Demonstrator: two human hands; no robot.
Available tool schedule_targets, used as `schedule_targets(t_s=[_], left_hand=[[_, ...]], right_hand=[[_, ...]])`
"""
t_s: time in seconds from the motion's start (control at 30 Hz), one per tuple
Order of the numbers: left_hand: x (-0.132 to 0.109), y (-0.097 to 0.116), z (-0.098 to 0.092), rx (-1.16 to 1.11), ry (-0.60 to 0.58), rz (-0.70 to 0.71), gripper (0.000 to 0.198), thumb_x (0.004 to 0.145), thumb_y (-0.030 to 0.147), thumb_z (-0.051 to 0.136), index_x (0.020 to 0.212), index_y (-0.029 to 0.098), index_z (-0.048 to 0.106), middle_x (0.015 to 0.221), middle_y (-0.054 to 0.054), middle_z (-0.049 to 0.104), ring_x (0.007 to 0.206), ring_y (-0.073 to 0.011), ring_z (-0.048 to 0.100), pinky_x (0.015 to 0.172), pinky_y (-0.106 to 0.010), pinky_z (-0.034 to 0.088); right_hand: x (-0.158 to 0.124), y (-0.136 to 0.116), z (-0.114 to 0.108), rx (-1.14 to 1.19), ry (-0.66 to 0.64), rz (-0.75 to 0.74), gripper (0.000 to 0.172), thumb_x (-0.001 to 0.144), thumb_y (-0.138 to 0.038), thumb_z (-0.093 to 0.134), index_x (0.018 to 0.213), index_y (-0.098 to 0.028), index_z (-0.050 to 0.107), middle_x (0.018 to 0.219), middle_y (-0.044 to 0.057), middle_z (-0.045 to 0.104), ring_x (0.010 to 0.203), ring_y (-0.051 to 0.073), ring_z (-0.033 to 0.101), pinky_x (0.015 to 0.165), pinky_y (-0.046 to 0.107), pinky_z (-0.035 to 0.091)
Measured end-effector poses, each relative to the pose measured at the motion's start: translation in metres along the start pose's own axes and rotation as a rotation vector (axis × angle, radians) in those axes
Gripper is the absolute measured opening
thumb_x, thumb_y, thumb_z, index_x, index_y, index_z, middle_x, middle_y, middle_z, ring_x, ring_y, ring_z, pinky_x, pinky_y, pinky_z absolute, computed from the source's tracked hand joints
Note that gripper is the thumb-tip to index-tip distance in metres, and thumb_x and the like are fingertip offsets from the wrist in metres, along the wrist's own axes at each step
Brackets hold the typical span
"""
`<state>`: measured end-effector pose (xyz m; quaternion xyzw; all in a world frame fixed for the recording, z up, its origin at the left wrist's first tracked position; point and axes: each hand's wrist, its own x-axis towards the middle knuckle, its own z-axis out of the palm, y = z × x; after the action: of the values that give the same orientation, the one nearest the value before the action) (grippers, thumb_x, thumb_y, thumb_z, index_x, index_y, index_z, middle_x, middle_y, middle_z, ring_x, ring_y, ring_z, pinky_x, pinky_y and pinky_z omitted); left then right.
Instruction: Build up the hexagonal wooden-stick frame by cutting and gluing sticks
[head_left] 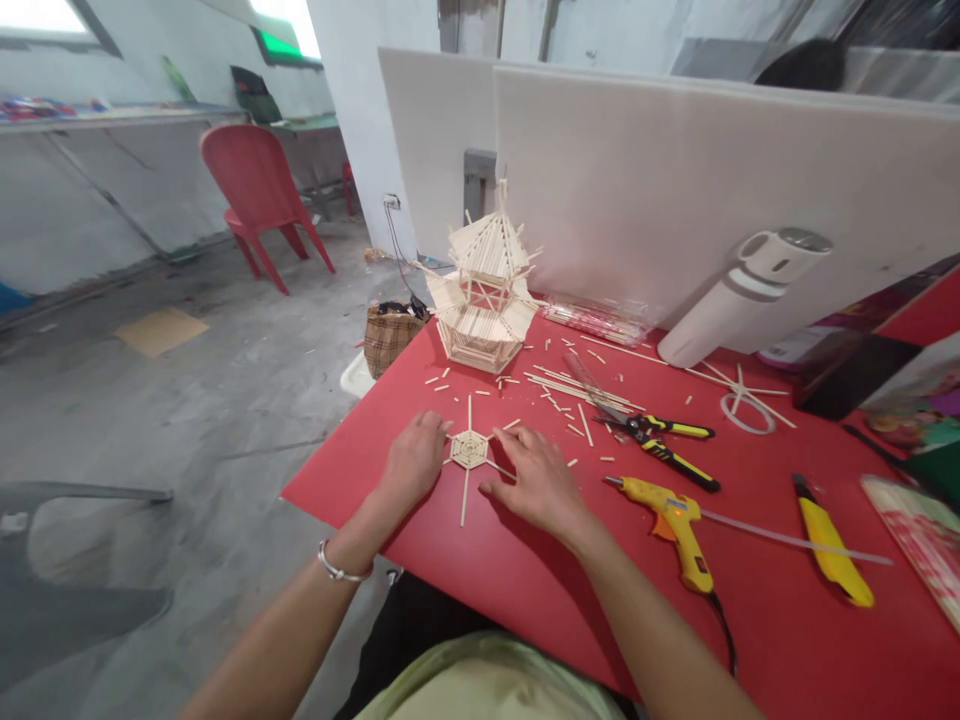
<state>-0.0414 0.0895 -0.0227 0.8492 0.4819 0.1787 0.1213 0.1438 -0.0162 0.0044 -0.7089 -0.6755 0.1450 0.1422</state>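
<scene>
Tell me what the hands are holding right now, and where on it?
Both hands press a flat stick web on the red table: left hand at its left edge, right hand at its right spokes.

Your red table (525, 590) and its load

On it lay your stick hexagon (469, 449), a stick pagoda (486, 295), cutters (660, 437), a glue gun (675, 525), a yellow knife (831, 545), and loose sticks (566, 388).

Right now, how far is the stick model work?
Done: a two-level stick pagoda stands at the far edge of the red table. In hand: the left hand and right hand press flat beside a small web-shaped stick piece, which lies apart from the pagoda. Left: loose sticks are unused; the glue gun and cutters lie near.
</scene>
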Motion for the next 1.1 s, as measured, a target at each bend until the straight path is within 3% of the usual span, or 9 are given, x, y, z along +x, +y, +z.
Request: schedule_targets(t_s=[0.2, 0.37, 0.67, 0.93, 1.1], left_hand=[[-0.005, -0.014, -0.009, -0.133, -0.033, 0.06, 0.021, 0.095, 0.029, 0.045, 0.089, 0.02, 0.064, 0.097, -0.007, 0.061, 0.081, -0.0195, 0.061, 0.072, -0.03, 0.046], [-0.009, -0.014, -0.011, -0.049, -0.09, 0.071, 0.025, 0.095, 0.032, 0.046, 0.09, 0.021, 0.068, 0.095, -0.006, 0.061, 0.08, -0.018, 0.061, 0.066, -0.027, 0.043], [-0.01, -0.007, -0.01, 0.079, -0.127, 0.02, 0.025, 0.098, 0.027, 0.037, 0.088, 0.02, 0.058, 0.1, -0.006, 0.06, 0.076, -0.0178, 0.059, 0.054, -0.027, 0.032], [-0.013, -0.011, -0.006, 0.054, -0.058, 0.021, 0.023, 0.1, 0.029, 0.034, 0.089, 0.021, 0.053, 0.097, -0.007, 0.063, 0.082, -0.0201, 0.061, 0.062, -0.029, 0.037], [-0.013, -0.009, -0.007, 0.053, -0.061, 0.002, 0.023, 0.099, 0.028, 0.035, 0.088, 0.021, 0.054, 0.098, -0.007, 0.063, 0.082, -0.0201, 0.061, 0.062, -0.029, 0.039]], right_hand=[[-0.004, 0.0, 0.0, 0.062, 0.065, 0.05, 0.047, 0.085, -0.042, 0.066, 0.128, -0.025, 0.058, 0.119, 0.008, 0.062, 0.111, 0.024, 0.055, 0.094, 0.035, 0.041], [-0.009, -0.002, -0.003, 0.057, 0.074, 0.067, 0.042, 0.088, -0.04, 0.062, 0.127, -0.024, 0.059, 0.117, 0.008, 0.063, 0.109, 0.025, 0.056, 0.093, 0.036, 0.041], [-0.025, 0.003, -0.002, 0.053, 0.075, 0.096, 0.041, 0.089, -0.039, 0.061, 0.127, -0.023, 0.06, 0.12, 0.009, 0.064, 0.113, 0.025, 0.056, 0.097, 0.039, 0.039], [-0.023, -0.009, 0.001, 0.047, 0.086, 0.054, 0.044, 0.089, -0.039, 0.062, 0.13, -0.025, 0.058, 0.119, 0.008, 0.064, 0.113, 0.025, 0.056, 0.094, 0.038, 0.039], [-0.022, -0.015, 0.008, -0.039, 0.099, 0.068, 0.03, 0.09, -0.039, 0.06, 0.117, -0.026, 0.064, 0.107, 0.007, 0.066, 0.103, 0.025, 0.058, 0.086, 0.036, 0.039]])
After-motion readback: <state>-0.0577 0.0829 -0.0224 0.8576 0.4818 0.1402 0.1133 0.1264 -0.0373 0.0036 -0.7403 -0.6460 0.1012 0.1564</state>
